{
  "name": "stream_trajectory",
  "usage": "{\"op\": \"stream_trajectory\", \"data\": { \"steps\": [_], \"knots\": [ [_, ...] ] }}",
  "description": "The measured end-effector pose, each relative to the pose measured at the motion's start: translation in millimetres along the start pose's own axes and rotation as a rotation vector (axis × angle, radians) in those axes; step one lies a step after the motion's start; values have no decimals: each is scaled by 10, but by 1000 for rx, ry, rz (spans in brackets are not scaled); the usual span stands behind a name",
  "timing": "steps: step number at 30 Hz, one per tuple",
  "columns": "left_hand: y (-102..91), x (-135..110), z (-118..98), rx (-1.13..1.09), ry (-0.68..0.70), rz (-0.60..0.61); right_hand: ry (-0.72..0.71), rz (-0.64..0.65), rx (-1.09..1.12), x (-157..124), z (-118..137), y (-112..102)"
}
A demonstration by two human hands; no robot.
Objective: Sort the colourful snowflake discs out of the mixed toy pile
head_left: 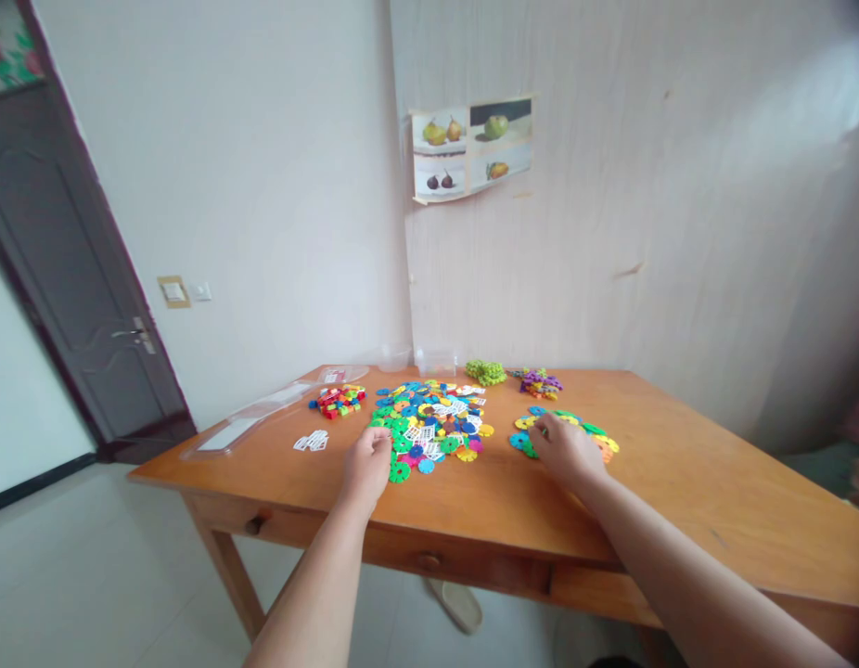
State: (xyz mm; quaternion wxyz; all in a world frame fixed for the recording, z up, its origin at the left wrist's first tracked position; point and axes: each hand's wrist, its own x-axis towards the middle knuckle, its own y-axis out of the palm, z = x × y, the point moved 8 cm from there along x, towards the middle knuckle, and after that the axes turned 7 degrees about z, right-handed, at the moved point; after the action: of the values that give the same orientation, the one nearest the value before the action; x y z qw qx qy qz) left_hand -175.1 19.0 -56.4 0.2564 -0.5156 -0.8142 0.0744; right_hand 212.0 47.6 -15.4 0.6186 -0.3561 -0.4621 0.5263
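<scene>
A mixed heap of coloured notched plastic discs point(464, 429) lies in the middle of the wooden table, with white grid-like pieces point(424, 436) among them. At the heap's left edge is my left hand point(369, 461), its fingers bent together beside several green discs point(400, 471). Whatever those fingers hold, if anything, is hidden. My right hand point(569, 450) reaches over a smaller group of notched discs point(523, 423) on the right. Its fingers are curled and pressed together down at the discs; what is between them cannot be made out.
Red, blue and green small blocks point(339, 401) and white pieces point(311, 441) lie on the left of the table point(471, 510). Clear plastic lids point(262, 413) and containers point(436, 360) stand around the back. Green pieces point(485, 372) and purple pieces point(539, 382) sit at the far edge.
</scene>
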Motion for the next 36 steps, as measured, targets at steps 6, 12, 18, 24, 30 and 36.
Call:
{"op": "stream_trajectory", "data": {
  "steps": [6, 12, 18, 24, 30, 36],
  "knots": [
    [-47, -7, 41, -27, -56, -61, -282, 19, 43, -306, 698, 93],
    [-51, -31, 22, -88, -72, -57, -529, 108, 31, -666, 1483, 308],
    [-54, -41, 7, -91, -57, -57, -630, 179, -63, -772, 1998, 482],
    [-34, -25, -1, -94, -22, -48, -697, 210, -124, -867, 2141, 547],
    [-7, 3, 22, -95, 2, -40, -795, 152, -115, -1052, 2059, 469],
    [-2, -1, 24, -61, -9, -21, -848, 184, -96, -1203, 1926, 488]
  ]
}}
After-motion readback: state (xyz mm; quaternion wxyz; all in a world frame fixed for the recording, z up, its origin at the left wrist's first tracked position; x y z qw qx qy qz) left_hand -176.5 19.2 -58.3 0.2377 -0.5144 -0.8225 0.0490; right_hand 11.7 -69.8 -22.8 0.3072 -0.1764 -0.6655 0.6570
